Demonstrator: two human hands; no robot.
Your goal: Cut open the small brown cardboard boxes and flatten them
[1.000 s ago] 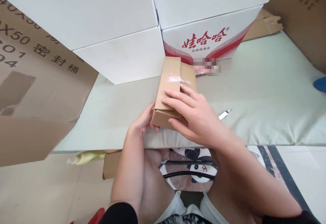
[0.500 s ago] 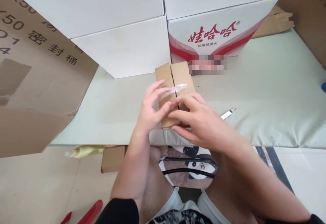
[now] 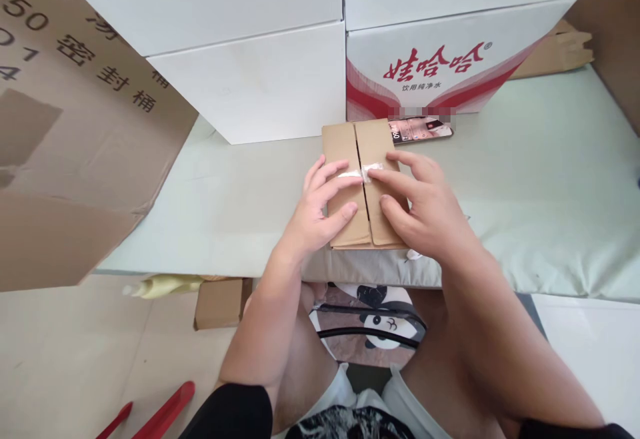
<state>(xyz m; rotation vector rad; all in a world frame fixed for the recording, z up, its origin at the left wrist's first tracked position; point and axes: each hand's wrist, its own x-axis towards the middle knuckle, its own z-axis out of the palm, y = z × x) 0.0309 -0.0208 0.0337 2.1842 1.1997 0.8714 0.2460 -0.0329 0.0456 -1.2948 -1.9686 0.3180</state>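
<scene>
A small brown cardboard box lies on the pale green covered surface in front of me, its two top flaps meeting at a dark centre seam. A short strip of clear tape crosses that seam. My left hand rests on the left flap with fingers spread, two of them beside the tape. On the right flap lies my right hand, fingers apart, the index fingertip touching the tape. Part of the box's right side is hidden under this hand.
Behind stand stacked white cartons, one with red print. A phone lies just past the box. At left is a large brown carton. Below are a smaller brown box and a red object on the floor.
My right hand has moved from the box's near end to its right flap, fingers spreading. My left hand has settled flat on the left flap. The box sits slightly further right in view.
</scene>
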